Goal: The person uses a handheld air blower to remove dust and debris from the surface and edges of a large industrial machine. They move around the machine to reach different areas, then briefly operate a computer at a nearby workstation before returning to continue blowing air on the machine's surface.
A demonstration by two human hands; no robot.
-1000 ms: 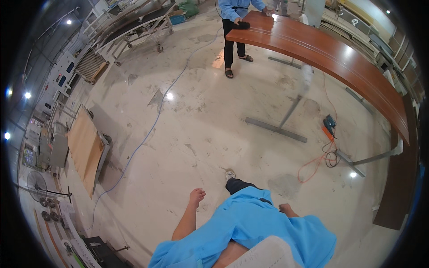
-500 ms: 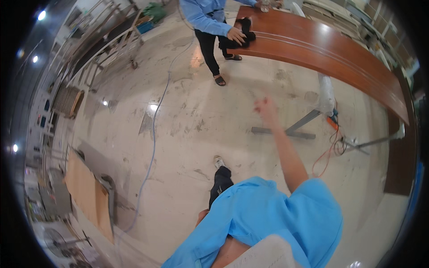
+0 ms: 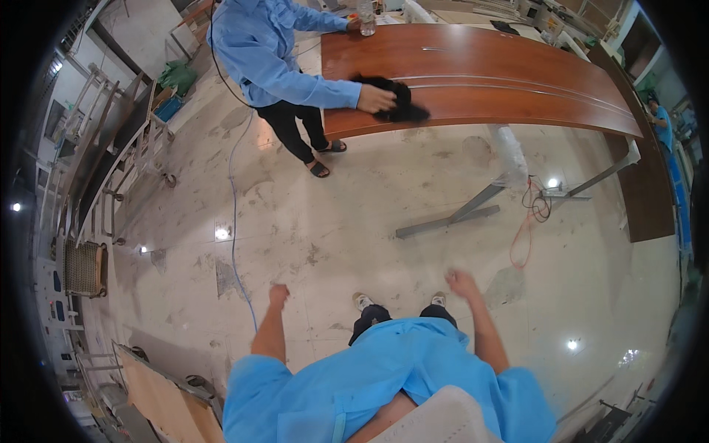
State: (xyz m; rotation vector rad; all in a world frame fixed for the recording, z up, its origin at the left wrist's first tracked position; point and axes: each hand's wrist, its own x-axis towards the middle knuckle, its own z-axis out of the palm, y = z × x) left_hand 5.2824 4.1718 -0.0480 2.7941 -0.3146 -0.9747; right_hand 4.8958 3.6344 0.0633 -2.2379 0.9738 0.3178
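Nothing is in either hand here. The left hand [image 3: 278, 295] is curled into a loose fist, fingers folded in, gripping nothing. The right hand [image 3: 461, 283] looks half closed too, fingers bent, also with nothing in it, though it's a bit blurred so how tight the curl is can't be told. Both hang out over the pale stone floor [image 3: 354, 221], well apart from each other, with the person's own shoes [image 3: 362, 300] down between them.

Just past the left fingers a thin blue cable [image 3: 235, 221] runs across the floor, close beside that fist. Out beyond the right fingers there's an orange cord [image 3: 523, 236] coiled near a grey metal table leg [image 3: 450, 219].

Farther off, well ahead of both hands, sits a long curved red-brown table [image 3: 480, 70]. A co-worker in a blue shirt [image 3: 273, 52] stands at its near end, one hand pressing a black cloth [image 3: 395, 100] onto the tabletop. Off to the left of the left fingers, metal racks [image 3: 111, 162] line the wall.
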